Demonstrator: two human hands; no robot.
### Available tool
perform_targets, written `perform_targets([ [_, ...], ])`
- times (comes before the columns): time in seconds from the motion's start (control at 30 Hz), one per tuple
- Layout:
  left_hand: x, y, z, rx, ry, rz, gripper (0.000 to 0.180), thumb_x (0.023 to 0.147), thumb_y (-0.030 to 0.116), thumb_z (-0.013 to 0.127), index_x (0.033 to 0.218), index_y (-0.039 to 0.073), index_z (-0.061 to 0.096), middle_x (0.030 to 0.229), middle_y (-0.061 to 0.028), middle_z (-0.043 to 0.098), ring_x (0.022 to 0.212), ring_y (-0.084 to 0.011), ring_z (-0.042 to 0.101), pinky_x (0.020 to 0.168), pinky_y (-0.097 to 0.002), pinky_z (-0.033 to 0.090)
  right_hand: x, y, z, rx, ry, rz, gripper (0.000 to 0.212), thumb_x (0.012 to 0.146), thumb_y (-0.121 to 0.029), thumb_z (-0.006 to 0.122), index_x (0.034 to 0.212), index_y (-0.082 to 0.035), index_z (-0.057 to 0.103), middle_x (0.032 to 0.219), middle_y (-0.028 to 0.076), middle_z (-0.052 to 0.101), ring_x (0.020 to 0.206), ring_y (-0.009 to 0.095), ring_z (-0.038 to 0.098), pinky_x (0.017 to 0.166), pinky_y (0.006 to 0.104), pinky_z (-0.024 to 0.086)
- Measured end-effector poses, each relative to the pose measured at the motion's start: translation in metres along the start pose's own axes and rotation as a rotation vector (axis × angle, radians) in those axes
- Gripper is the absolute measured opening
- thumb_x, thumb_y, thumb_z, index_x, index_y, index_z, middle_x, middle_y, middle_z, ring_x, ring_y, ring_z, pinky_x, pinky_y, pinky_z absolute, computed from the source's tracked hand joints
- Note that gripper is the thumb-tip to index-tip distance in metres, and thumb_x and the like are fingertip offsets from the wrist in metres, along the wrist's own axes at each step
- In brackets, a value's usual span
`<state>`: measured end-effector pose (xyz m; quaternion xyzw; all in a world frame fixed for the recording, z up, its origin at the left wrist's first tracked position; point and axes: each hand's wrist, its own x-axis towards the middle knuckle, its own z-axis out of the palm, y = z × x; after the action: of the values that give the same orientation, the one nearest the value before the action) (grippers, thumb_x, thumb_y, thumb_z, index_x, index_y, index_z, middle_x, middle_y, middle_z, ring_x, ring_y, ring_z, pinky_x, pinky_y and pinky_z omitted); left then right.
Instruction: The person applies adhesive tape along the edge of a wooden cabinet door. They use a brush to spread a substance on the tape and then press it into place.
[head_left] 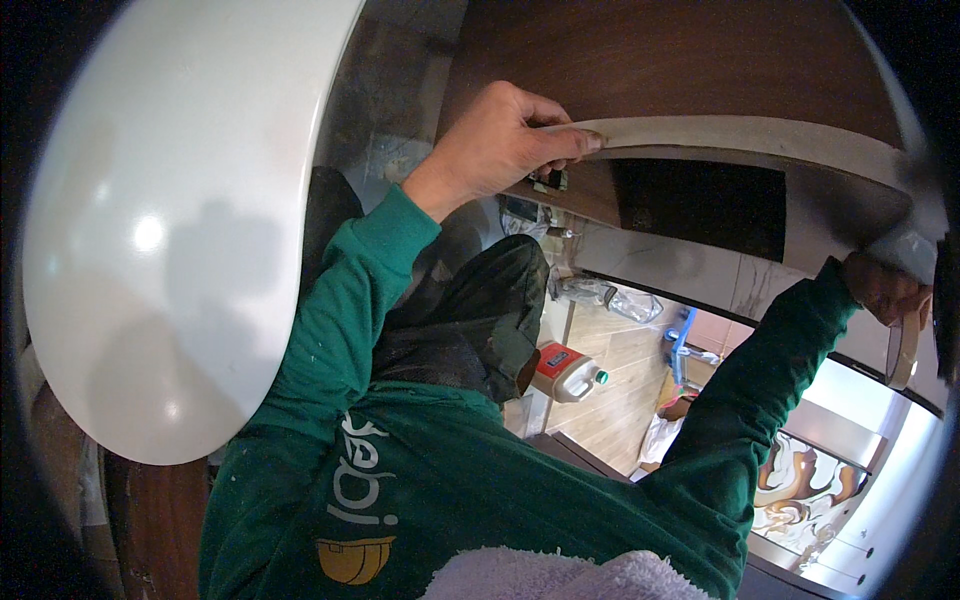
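Observation:
My left hand (505, 140) pinches the left end of a pale strip of masking tape (740, 132) between thumb and fingers. The strip runs along the edge of a dark brown wooden panel (680, 60) toward the far right. There my right hand (885, 288), with its arm stretched out, is closed around a beige roll of masking tape (903, 352). Shadow and the picture's rim partly hide the fingers of that hand. Below the strip, a dark rectangular opening (700, 208) shows in the panelling.
A large glossy white rounded surface (170, 240) fills the left side. On the wood-look floor (620, 350) stands a red-labelled jug with a green cap (568, 373), near clear plastic wrapping (635, 303). A brown-and-white swirled panel (805, 485) is at lower right.

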<state>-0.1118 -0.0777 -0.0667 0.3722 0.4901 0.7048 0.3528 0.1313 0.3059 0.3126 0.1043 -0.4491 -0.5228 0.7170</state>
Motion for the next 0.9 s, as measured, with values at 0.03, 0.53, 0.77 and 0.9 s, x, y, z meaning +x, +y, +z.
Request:
perform_targets([
  [0.03, 0.0, 0.002, 0.0, 0.01, 0.006, 0.004, 0.04, 0.089, 0.041, 0.075, 0.08, 0.002, 0.077, 0.063, 0.0007, 0.062, 0.061, -0.0063, 0.052, 0.055, -0.0267, 0.039, 0.0, -0.002, -0.001, 0.059, -0.005, 0.031, 0.022, 0.09, -0.026, 0.07, 0.086, -0.004, 0.068, 0.077, 0.011, 0.062, 0.065, 0.022, 0.06, 0.059, 0.0338, 0.049],
  [0.53, -0.02, 0.012, 0.018, 0.617, 0.696, 0.578, 0.042, 0.079, 0.03, 0.083, 0.108, 0.003, 0.071, 0.105, -0.0173, 0.068, 0.095, -0.0334, 0.066, 0.082, -0.0388, 0.052, 0.027, -0.075, -0.024, 0.599, -0.202, 0.549, 0.025, 0.088, -0.022, 0.073, 0.097, 0.001, 0.074, 0.092, 0.018, 0.069, 0.079, 0.028, 0.067, 0.07, 0.0359, 0.056],
  [0.77, -0.043, 0.019, 0.08, 0.569, 0.608, 0.512, 0.054, 0.082, 0.018, 0.074, 0.133, 0.003, 0.063, 0.123, -0.0183, 0.06, 0.111, -0.0363, 0.057, 0.096, -0.0445, 0.044, 0.059, -0.118, -0.03, 0.501, -0.259, 0.212, 0.024, 0.088, -0.013, 0.069, 0.106, 0.001, 0.076, 0.095, 0.019, 0.07, 0.081, 0.027, 0.068, 0.072, 0.0371, 0.057],
  [0.9, -0.037, 0.027, 0.091, 0.611, 0.646, 0.573, 0.058, 0.082, 0.017, 0.075, 0.136, 0.003, 0.06, 0.126, -0.0185, 0.058, 0.114, -0.0358, 0.056, 0.097, -0.0452, 0.043, 0.066, -0.121, -0.029, 0.543, -0.332, 0.185, 0.027, 0.089, -0.011, 0.062, 0.109, 0.002, 0.075, 0.09, 0.019, 0.07, 0.076, 0.027, 0.067, 0.069, 0.0371, 0.057],
])
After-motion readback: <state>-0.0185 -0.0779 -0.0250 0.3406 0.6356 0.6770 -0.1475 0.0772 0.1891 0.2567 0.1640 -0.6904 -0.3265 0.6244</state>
